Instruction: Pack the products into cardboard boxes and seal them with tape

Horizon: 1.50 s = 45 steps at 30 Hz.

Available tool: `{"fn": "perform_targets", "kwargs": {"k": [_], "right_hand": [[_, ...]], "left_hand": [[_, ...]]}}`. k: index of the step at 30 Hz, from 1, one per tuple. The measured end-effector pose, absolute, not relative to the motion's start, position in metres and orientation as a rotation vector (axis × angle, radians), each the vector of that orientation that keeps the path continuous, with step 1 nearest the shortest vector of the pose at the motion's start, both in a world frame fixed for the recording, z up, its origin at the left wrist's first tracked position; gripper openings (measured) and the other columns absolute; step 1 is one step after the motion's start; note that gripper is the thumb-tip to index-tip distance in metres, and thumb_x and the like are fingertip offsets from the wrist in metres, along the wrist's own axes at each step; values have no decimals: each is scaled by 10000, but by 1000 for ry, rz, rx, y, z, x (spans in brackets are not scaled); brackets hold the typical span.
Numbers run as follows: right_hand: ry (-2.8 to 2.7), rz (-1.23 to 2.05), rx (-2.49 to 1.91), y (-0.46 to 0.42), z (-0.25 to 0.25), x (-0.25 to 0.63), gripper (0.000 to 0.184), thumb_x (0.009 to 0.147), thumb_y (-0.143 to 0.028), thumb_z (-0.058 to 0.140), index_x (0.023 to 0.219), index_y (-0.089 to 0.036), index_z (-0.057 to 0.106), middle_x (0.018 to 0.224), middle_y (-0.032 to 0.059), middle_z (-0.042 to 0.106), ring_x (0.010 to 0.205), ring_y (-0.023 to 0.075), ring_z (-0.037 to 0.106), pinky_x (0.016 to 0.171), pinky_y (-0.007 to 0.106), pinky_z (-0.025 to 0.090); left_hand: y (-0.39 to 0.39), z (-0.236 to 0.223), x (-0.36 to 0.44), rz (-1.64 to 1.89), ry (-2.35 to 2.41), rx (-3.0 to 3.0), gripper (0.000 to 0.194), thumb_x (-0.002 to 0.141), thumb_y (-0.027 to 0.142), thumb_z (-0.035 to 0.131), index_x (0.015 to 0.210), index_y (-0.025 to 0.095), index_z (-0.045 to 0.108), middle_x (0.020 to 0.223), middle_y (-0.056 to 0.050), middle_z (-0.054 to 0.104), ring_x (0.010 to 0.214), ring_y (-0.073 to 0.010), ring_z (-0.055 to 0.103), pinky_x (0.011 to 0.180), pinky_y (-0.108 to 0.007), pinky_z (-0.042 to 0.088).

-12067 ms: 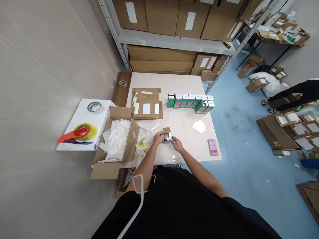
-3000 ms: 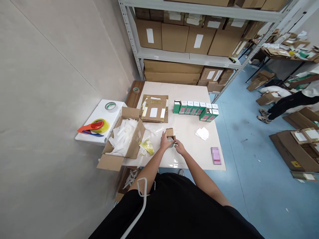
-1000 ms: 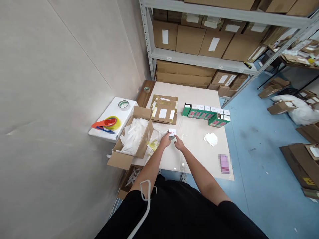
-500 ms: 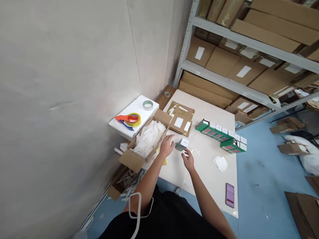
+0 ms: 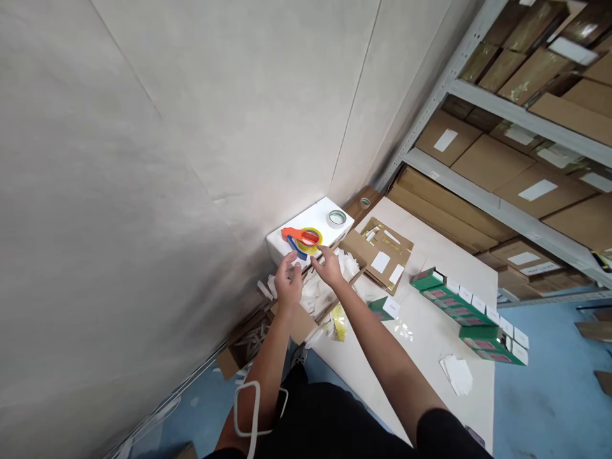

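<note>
My left hand [image 5: 289,282] hovers at the left side of an open carton [image 5: 301,322] full of white packets [image 5: 319,294], fingers curved and apart from the thumb. Over the carton's far edge reaches my right hand [image 5: 329,266], fingers parted and nothing visible in them. Just beyond both hands, an orange tape dispenser [image 5: 300,237] with a blue part and a roll of yellow tape [image 5: 313,248] lie on a white foam block [image 5: 322,210]. A small green box [image 5: 383,308] with a white end stands on the table, right of my right forearm.
A tape roll [image 5: 337,217] lies on the foam block. Flat cardboard [image 5: 386,254] and a row of green boxes [image 5: 454,299] rest on the white table [image 5: 415,382], near some white cards [image 5: 456,375]. Shelves of cartons [image 5: 521,185] stand behind; a wall [image 5: 215,127] rises at left.
Both hands have moved left, away from the small green box, to above the carton near the foam block. The green box stays on the table. My view has swung to the left.
</note>
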State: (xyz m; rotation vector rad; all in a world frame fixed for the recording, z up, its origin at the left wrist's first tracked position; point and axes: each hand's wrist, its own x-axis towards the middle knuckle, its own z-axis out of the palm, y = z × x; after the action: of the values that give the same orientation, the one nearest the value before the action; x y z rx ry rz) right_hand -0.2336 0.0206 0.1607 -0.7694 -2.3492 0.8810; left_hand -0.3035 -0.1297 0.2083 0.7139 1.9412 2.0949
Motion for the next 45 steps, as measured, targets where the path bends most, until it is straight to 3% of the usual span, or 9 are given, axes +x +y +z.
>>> {"fn": "perform_targets", "kwargs": {"k": [6, 10, 14, 20, 28, 36, 45], "right_hand": [[-2703, 719, -871, 33, 157, -322, 451, 833, -305, 780, 1211, -109, 633, 1244, 212, 680, 1247, 364, 586, 1139, 524, 403], [-2762, 628, -999, 36, 156, -334, 295, 821, -160, 719, 1103, -137, 635, 1155, 223, 694, 1173, 385, 607, 1087, 558, 406], [-2631, 517, -882, 34, 163, -311, 281, 833, -156, 667, 1104, -173, 594, 1137, 186, 679, 1127, 355, 588, 1052, 534, 426], [-2412, 622, -807, 23, 184, -228, 221, 898, -273, 598, 1094, -209, 519, 1154, 152, 626, 1095, 331, 561, 983, 504, 482], [-2336, 715, -1080, 2, 192, -79, 292, 949, -354, 605, 1179, -227, 477, 1099, 149, 659, 1094, 359, 605, 954, 507, 511], [-2104, 619, -1322, -17, 174, 53, 417, 941, -333, 623, 1286, -176, 450, 1221, 200, 627, 1110, 351, 603, 965, 549, 512], [-1900, 690, -1749, -45, 113, 196, 375, 944, -316, 612, 1270, -181, 484, 1216, 169, 640, 1003, 310, 623, 873, 460, 530]], "left_hand": [[-165, 195, -335, 2103, 2074, 615, 339, 987, 339, 561, 1285, 210, 659, 1278, -129, 723, 1212, -238, 689, 1023, -390, 564], [-173, 197, -340, 2103, 2106, 605, 340, 986, 322, 545, 1290, 212, 653, 1251, -128, 731, 1168, -229, 707, 1012, -394, 571], [-173, 207, -343, 2161, 2085, 622, 337, 978, 325, 565, 1278, 207, 665, 1244, -133, 730, 1169, -234, 702, 1015, -399, 568], [-157, 235, -341, 2293, 2035, 684, 318, 973, 312, 571, 1245, 178, 667, 1163, -124, 742, 1094, -215, 721, 1002, -383, 573], [-103, 263, -286, 2271, 1847, 886, 290, 932, 239, 576, 1200, 166, 664, 1064, -85, 734, 942, -174, 736, 909, -335, 590], [-55, 264, -173, 2075, 1692, 989, 302, 885, 225, 588, 1170, 164, 670, 1071, -90, 733, 897, -171, 728, 882, -326, 584], [-36, 242, -46, 1687, 1589, 1210, 341, 888, 272, 610, 1210, 178, 670, 1153, -103, 736, 935, -177, 737, 899, -317, 582]]}}
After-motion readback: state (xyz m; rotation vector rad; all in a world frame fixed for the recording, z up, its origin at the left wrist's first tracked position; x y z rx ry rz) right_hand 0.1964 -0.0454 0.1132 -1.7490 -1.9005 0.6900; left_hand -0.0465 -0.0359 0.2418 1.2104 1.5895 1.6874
